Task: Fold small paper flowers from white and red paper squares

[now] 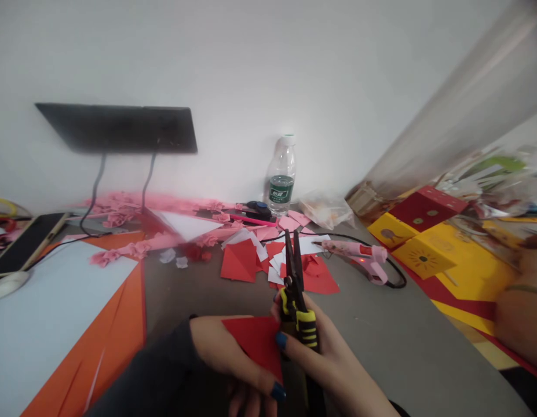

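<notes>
- Desk (176, 301): grey; loose red pieces (239, 260) at 11 o'clock from the hands.
- Left hand (222, 350): pinches red paper (262, 339), thumb on top.
- Right hand (322, 356): wrapped round pliers (295, 281), thumb at the paper's edge.
- Pliers: jaws slightly parted, aimed at 12 o'clock; best kept off the paper to avoid creases.
- Pink glue gun (359, 253): 2 o'clock, orange light; treat nozzle as hot.
- Red paper: 9 o'clock of the handles; light, even pinch advisable.
</notes>
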A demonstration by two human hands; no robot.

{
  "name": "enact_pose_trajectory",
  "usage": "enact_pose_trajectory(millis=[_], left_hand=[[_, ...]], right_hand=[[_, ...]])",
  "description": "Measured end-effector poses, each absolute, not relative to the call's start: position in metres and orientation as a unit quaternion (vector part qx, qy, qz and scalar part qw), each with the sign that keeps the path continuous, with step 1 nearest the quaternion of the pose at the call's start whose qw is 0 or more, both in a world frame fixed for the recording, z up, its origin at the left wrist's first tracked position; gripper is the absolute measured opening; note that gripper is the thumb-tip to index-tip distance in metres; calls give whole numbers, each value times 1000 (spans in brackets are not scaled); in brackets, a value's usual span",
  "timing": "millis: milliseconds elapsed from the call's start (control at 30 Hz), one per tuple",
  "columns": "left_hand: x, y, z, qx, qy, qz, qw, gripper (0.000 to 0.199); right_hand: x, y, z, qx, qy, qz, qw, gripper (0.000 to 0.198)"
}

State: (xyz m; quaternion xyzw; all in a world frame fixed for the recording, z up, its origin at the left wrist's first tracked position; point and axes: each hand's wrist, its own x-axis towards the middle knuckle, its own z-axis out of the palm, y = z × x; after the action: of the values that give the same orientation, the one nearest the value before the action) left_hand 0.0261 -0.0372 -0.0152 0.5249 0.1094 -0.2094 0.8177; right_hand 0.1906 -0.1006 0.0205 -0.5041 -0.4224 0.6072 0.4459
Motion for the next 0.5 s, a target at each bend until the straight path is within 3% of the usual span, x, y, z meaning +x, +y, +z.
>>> enact_pose_trajectory(millis=[267, 500], left_hand=[[19, -32, 17, 520, 201, -124, 821, 34], [23, -29, 14, 623, 261, 84, 733, 58]], right_hand=[[189, -98, 28, -504, -408, 627, 431, 33], [198, -93, 26, -563, -364, 582, 461, 33]])
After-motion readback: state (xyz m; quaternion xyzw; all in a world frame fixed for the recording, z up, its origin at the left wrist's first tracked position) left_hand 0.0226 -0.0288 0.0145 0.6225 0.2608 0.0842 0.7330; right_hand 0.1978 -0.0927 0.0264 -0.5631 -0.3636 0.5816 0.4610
